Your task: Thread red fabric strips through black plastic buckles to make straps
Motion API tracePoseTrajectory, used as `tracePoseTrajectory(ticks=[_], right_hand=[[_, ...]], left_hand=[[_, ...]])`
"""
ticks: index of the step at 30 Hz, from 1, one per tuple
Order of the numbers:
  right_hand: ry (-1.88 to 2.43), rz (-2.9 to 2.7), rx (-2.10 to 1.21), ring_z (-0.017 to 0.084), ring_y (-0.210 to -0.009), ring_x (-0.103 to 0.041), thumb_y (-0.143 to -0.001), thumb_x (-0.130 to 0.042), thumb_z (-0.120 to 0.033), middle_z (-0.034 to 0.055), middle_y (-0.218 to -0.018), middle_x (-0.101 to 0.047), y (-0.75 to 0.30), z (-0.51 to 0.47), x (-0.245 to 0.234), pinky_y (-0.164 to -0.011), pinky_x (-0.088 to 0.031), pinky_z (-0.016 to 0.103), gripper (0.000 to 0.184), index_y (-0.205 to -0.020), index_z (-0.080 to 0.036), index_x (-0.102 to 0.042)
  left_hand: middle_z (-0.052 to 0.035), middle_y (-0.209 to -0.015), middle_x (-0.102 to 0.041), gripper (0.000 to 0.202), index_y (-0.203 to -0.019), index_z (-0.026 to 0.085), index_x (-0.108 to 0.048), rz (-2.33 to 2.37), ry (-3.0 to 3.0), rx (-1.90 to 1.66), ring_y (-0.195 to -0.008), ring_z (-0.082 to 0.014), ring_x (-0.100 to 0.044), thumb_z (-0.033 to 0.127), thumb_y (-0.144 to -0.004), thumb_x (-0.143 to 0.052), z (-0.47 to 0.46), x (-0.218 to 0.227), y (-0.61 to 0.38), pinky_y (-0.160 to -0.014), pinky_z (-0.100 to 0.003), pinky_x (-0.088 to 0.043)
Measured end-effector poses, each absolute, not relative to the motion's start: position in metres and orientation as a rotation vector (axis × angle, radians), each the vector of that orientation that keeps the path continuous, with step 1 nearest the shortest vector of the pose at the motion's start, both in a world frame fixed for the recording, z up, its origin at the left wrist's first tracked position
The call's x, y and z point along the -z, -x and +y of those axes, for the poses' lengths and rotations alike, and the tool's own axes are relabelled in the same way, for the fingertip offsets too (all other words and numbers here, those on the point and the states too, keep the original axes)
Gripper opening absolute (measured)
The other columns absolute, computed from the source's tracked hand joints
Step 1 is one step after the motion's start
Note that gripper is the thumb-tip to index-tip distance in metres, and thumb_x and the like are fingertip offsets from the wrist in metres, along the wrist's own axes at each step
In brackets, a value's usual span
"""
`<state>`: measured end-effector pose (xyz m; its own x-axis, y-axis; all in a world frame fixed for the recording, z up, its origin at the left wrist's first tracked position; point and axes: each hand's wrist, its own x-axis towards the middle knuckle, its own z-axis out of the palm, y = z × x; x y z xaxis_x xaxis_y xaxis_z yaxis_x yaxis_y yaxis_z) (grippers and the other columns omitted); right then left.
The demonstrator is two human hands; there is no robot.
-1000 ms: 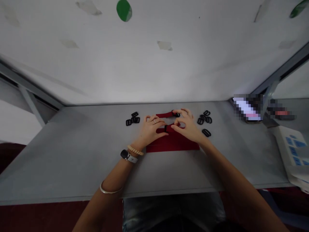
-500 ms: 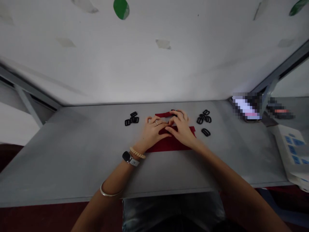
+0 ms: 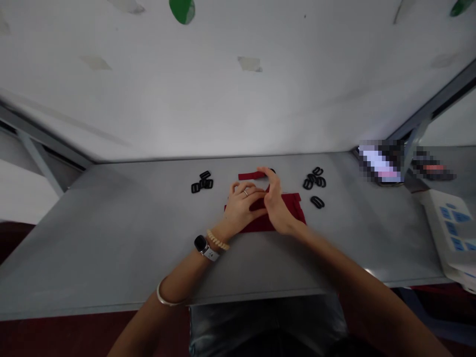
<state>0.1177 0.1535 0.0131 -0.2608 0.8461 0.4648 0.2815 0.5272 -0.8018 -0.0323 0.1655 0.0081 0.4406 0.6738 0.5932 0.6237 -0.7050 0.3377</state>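
A flat piece of red fabric [image 3: 295,208] lies on the grey table under both my hands. My left hand [image 3: 240,208], with a ring on one finger, rests over its left part, thumb and index finger closing on the cloth near the middle. Turned on its edge, my right hand [image 3: 277,206] meets those fingertips, and a narrow bit of red shows between the hands. Its thumb is hidden. Just beyond them lies a red strip [image 3: 248,176], with a black piece of hardware [image 3: 272,171] partly behind my right fingers.
Several black strap sliders [image 3: 204,183] lie to the left. More black buckles [image 3: 314,181] are grouped at the right, with a single black ring [image 3: 317,202] nearer. A blurred-out phone-like device [image 3: 381,166] and a white machine [image 3: 446,228] stand farther right. A white panel [image 3: 223,109] rises behind.
My right hand has rolled onto its edge, its fingers now pointing away from me. My left hand has shifted slightly right. More of the fabric's right side shows.
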Motion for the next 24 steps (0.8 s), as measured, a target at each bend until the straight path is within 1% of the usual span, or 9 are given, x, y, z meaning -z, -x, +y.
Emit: tracePoseTrajectory(ticks=[2,4,6,8,11,14,16,20,24], right_hand=[[0.966,-1.720,-0.901,0.028,-0.134,-0.042,-0.099,-0.016,-0.058,0.0124,-0.138,-0.050,-0.126,0.161,-0.016,-0.115,-0.025,0.055,0.055,-0.146,-0.030,-0.023],[1.030,-1.713,-1.020,0.026,-0.113,-0.056,-0.100,-0.026,-0.053,0.0094,-0.112,-0.064,-0.137,0.171,-0.019,-0.105,-0.038,0.050,0.048,-0.139,-0.027,-0.035],[1.118,-1.753,-1.057,0.023,-0.093,-0.061,-0.097,-0.042,-0.044,0.0049,-0.093,-0.065,-0.148,0.181,-0.020,-0.093,-0.045,0.044,0.041,-0.133,-0.025,-0.042],[1.182,-1.809,-1.000,0.021,-0.081,-0.059,-0.092,-0.049,-0.033,0.0017,-0.083,-0.062,-0.159,0.190,-0.019,-0.084,-0.047,0.040,0.037,-0.128,-0.024,-0.045],[1.266,-1.878,-0.832,0.020,-0.073,-0.057,-0.088,-0.050,-0.025,0.0008,-0.078,-0.061,-0.170,0.200,-0.014,-0.081,-0.044,0.040,0.031,-0.119,-0.023,-0.051],[1.370,-1.908,-0.735,0.022,-0.071,-0.057,-0.086,-0.053,-0.023,0.0010,-0.076,-0.063,-0.175,0.205,-0.006,-0.082,-0.043,0.043,0.025,-0.111,-0.023,-0.055],[1.397,-1.909,-0.726,0.022,-0.072,-0.058,-0.085,-0.054,-0.023,0.0010,-0.076,-0.064,-0.173,0.205,-0.003,-0.082,-0.043,0.044,0.024,-0.109,-0.024,-0.056],[1.315,-1.875,-0.845,0.021,-0.076,-0.060,-0.084,-0.055,-0.024,0.0003,-0.079,-0.063,-0.165,0.198,-0.007,-0.081,-0.044,0.041,0.027,-0.111,-0.025,-0.054],[1.185,-1.802,-1.106,0.019,-0.080,-0.061,-0.085,-0.056,-0.025,-0.0001,-0.084,-0.064,-0.157,0.188,-0.019,-0.080,-0.047,0.037,0.034,-0.118,-0.023,-0.049]], left_hand=[[-0.0032,-0.098,-0.076,0.027,-0.099,0.025,-0.071,1.256,-2.538,-1.142,-0.099,-0.0259,-0.061,0.042,-0.079,-0.076,0.169,-0.011,0.036,-0.092,-0.047,-0.040],[-0.0033,-0.100,-0.076,0.034,-0.100,0.026,-0.071,1.331,-2.484,-1.162,-0.100,-0.0259,-0.061,0.046,-0.074,-0.079,0.173,-0.015,0.043,-0.090,-0.046,-0.041],[-0.0034,-0.100,-0.076,0.036,-0.101,0.027,-0.072,1.406,-2.459,-1.204,-0.100,-0.0263,-0.061,0.048,-0.072,-0.079,0.178,-0.018,0.050,-0.091,-0.046,-0.040],[-0.0038,-0.099,-0.076,0.035,-0.100,0.028,-0.072,1.474,-2.473,-1.234,-0.099,-0.0272,-0.060,0.048,-0.073,-0.079,0.184,-0.018,0.059,-0.092,-0.047,-0.038],[-0.0052,-0.098,-0.076,0.033,-0.099,0.027,-0.072,1.541,-2.542,-1.215,-0.100,-0.0291,-0.060,0.048,-0.073,-0.078,0.193,-0.012,0.073,-0.094,-0.050,-0.035],[-0.0067,-0.096,-0.076,0.031,-0.100,0.027,-0.073,1.596,-2.598,-1.070,-0.103,-0.0313,-0.059,0.047,-0.076,-0.077,0.198,-0.006,0.082,-0.095,-0.053,-0.034],[-0.0086,-0.102,-0.075,0.034,-0.105,0.026,-0.072,1.617,-2.611,-0.965,-0.107,-0.0333,-0.057,0.044,-0.077,-0.076,0.198,-0.005,0.083,-0.095,-0.054,-0.033],[-0.0092,-0.125,-0.069,0.048,-0.125,0.029,-0.064,1.508,-2.645,-0.873,-0.117,-0.0353,-0.053,0.040,-0.080,-0.075,0.189,-0.006,0.067,-0.095,-0.054,-0.032],[-0.0076,-0.119,-0.071,0.036,-0.125,0.028,-0.063,1.333,-2.692,-0.795,-0.114,-0.0305,-0.055,0.036,-0.090,-0.064,0.177,-0.005,0.046,-0.093,-0.049,-0.033]])
